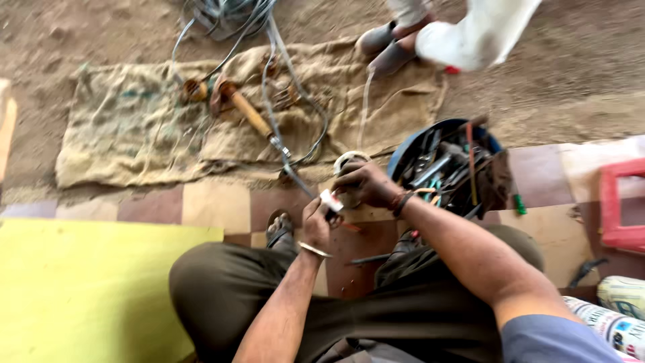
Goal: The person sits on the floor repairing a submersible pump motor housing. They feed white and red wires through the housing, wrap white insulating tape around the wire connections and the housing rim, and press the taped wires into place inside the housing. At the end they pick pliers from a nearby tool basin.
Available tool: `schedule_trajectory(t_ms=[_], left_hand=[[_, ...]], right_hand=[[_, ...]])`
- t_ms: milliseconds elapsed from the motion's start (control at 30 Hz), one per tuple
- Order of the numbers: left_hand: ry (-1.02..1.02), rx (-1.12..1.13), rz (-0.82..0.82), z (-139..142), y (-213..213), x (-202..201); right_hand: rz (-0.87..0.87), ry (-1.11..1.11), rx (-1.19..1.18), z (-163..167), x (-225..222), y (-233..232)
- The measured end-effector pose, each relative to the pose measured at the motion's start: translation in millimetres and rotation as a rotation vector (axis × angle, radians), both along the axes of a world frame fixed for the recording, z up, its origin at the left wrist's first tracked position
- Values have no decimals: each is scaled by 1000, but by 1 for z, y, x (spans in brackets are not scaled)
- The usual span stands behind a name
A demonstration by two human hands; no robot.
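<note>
My left hand (316, 225) grips the end of a grey cable (295, 176) that runs up across the floor to a coil at the top. A small white strip (331, 200), like tape, sits on the cable end between my two hands. My right hand (366, 185) is closed just above it, fingers on a pale round roll (349, 160) that is partly hidden by the hand. Both hands hover over tiled floor in front of my knees.
A burlap sack (134, 128) lies on the dirt with a wooden-handled tool (245, 111) and wires on it. A blue basin (403, 151) full of tools stands at right, a red stool (621, 205) further right, a yellow sheet (87, 282) at left. Another person's feet (390, 44) stand at top.
</note>
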State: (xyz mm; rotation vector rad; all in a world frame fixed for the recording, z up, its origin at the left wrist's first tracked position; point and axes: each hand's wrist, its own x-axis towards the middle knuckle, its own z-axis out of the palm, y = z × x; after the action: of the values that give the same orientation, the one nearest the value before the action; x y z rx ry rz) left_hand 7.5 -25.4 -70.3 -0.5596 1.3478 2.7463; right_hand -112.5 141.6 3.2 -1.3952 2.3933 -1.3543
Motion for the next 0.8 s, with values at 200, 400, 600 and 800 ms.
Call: schedule_trajectory(t_ms=[200,400,600,800], left_hand=[[156,-686,5,31,9,8],[240,-1050,201,51,9,9],[-32,-982,202,42,15,-1],[-272,-865,11,22,-1,-19]], right_hand=[[17,-75,-23,8,4,-6],[12,-62,-29,10,4,-8],[-12,-67,-21,3,6,-7],[5,-21,-8,2,5,-6]])
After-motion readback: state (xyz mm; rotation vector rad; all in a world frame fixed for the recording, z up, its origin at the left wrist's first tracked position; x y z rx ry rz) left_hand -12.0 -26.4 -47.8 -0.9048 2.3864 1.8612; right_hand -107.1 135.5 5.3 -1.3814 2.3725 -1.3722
